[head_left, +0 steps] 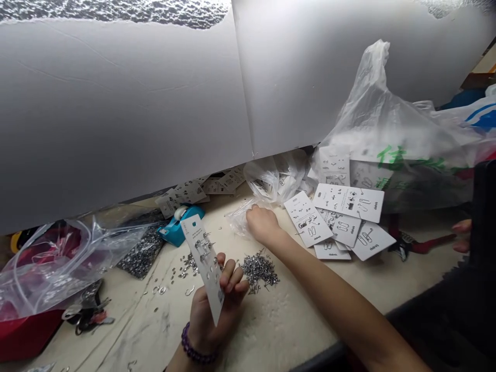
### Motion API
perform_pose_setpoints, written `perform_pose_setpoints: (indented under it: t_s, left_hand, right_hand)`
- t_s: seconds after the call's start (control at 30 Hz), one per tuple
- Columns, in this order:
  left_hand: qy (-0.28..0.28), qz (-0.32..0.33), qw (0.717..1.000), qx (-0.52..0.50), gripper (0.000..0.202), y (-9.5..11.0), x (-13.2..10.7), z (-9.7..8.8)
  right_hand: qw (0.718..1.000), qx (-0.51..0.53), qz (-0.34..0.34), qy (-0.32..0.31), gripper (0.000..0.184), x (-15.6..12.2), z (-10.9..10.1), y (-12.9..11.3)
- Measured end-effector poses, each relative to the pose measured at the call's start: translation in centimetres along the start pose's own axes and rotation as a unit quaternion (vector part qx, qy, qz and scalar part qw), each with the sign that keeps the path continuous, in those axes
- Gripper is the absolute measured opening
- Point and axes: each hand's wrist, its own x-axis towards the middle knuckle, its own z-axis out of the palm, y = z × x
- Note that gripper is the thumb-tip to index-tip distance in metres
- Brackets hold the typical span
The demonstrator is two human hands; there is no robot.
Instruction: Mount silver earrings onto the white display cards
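My left hand (217, 305), with a purple bead bracelet at the wrist, grips a white earring card (205, 266) tilted upright. Small metal earrings are fixed along the card's face. Farther out, my right hand (261, 222) is closed at a small clear plastic bag (239, 218) lying on the table; its fingertips are turned away, so what they pinch is partly hidden. Between my hands lies a heap of small metal earring studs (259, 269). Tiny loose metal pieces (188, 266) are scattered behind the held card.
Filled earring cards (344, 204) overlap at the right, before a large white plastic bag (387, 139). A blue tape dispenser (178, 225) and a bag of metal bits (143, 253) are at left. A grey panel (127, 113) stands behind. Another person's fingers (461, 235) show at far right.
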Motion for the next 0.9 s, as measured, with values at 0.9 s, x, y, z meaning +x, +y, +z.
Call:
perform_pose_setpoints:
  t_s: [0.9]
  left_hand:
    - [-0.02,-0.043,0.995,-0.091,0.017,0.0,0.1,-0.5]
  right_hand:
    - [0.994,0.061,-0.044,0.076,0.022,-2.8,-0.4,1.6]
